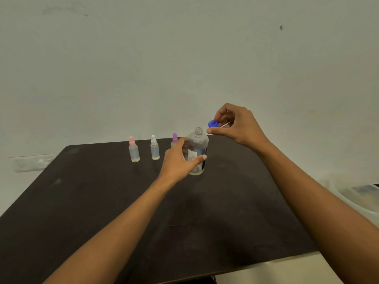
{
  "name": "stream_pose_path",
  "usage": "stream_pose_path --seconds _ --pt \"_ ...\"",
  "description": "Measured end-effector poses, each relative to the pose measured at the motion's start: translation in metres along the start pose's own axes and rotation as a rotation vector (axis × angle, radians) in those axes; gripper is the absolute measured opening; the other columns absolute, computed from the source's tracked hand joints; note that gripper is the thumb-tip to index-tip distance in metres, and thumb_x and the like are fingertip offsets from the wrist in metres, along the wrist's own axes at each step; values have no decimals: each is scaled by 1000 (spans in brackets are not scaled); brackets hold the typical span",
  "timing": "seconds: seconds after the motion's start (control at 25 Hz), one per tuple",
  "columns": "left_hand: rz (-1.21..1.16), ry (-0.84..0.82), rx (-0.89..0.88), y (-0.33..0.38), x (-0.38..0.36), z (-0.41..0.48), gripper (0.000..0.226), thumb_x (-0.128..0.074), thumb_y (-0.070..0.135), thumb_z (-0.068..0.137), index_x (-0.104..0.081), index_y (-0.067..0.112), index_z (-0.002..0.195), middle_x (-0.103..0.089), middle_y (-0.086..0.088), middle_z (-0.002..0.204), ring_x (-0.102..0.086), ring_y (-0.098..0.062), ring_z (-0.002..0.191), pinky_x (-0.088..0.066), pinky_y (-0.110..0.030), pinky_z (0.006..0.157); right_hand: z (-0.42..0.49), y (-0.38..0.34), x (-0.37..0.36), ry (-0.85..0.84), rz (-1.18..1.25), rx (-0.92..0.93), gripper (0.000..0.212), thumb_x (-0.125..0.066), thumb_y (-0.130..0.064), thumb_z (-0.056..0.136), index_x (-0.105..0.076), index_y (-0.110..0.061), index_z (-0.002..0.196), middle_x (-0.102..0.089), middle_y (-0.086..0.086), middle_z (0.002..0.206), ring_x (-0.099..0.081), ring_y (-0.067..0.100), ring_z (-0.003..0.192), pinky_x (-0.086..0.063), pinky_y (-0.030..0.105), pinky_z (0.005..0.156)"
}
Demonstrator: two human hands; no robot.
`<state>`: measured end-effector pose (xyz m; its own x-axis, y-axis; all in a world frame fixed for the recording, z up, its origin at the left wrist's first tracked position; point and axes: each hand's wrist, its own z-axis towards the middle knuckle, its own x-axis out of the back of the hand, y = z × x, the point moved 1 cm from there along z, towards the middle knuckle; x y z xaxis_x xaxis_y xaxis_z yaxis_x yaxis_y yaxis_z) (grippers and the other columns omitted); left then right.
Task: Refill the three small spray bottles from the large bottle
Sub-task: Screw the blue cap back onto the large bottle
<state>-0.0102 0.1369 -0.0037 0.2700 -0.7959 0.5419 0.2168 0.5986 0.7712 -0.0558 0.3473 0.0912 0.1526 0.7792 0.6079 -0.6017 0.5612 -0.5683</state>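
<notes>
- Your left grip (180, 158) is grasping the large bottle (198, 144) round its labelled middle: thumb on the near side, fingers curled round the far side.
- The large bottle stands upright on the dark bench (102, 201). Its body is clear, and its liquid level is hard to read.
- The bottle's neck (198, 131) is uncapped, just below and left of your right grip (233, 126).
- Your right grip pinches the blue cap (213, 123), held apart from the neck. A thin white tube (225, 125) runs from the cap toward your palm.
- Three small spray bottles stand in a row to the left of your left grip, upright with tops on:
- the pink-topped bottle (134, 149) farthest out;
- the white-topped bottle (154, 147) in between;
- the purple-topped bottle (174, 140) just behind the left grip's knuckles, partly hidden.
- The pink and white ones show only a little liquid at the bottom.
- A pale plastic tub (352, 193) sits well to the right of your right grip, blurred.
</notes>
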Motion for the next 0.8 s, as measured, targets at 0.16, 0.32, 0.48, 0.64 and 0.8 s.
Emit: stream_pose_path --seconds 0.16,0.32,0.48,0.64,0.8 --pt "-17 18 2 2 16 -16 83 -85 56 80 -49 26 149 -61 1 149 -63 -24 131 -52 -48 108 4 -25 4 -112 -36 85 32 -93 -35 78 -76 -28 105 -77 -9 97 -72 2 87 -62 19 78" --pt "-11 25 -16 6 24 -25 83 -84 57 80 -48 27 149 -61 2 149 -62 -23 132 -51 -46 108 5 -43 4 -233 -58 115 29 -90 -30 81 -77 -38 106 -77 -11 107 -74 1 86 -61 17 78" --pt "0 17 -34 8 26 -29 87 -83 59 80 -46 27 152 -60 1 150 -61 -23 133 -52 -44 107 7 -59 1 -313 -144 169 31 -88 -24 84 -79 -34 112 -75 -9 115 -74 5 87 -63 20 83" --pt "13 15 -43 6 27 -33 87 -84 59 79 -48 26 152 -61 1 149 -61 -24 134 -52 -45 108 9 -76 6 -469 -259 274 33 -81 -16 91 -78 -27 122 -73 -6 122 -71 14 99 -59 19 87" --pt "25 6 -44 4 28 -35 85 -83 61 79 -50 26 150 -62 2 148 -62 -24 133 -51 -47 108 14 -87 7 -567 -399 360 33 -77 -11 95 -77 -22 126 -74 -1 126 -68 12 101 -59 29 95"
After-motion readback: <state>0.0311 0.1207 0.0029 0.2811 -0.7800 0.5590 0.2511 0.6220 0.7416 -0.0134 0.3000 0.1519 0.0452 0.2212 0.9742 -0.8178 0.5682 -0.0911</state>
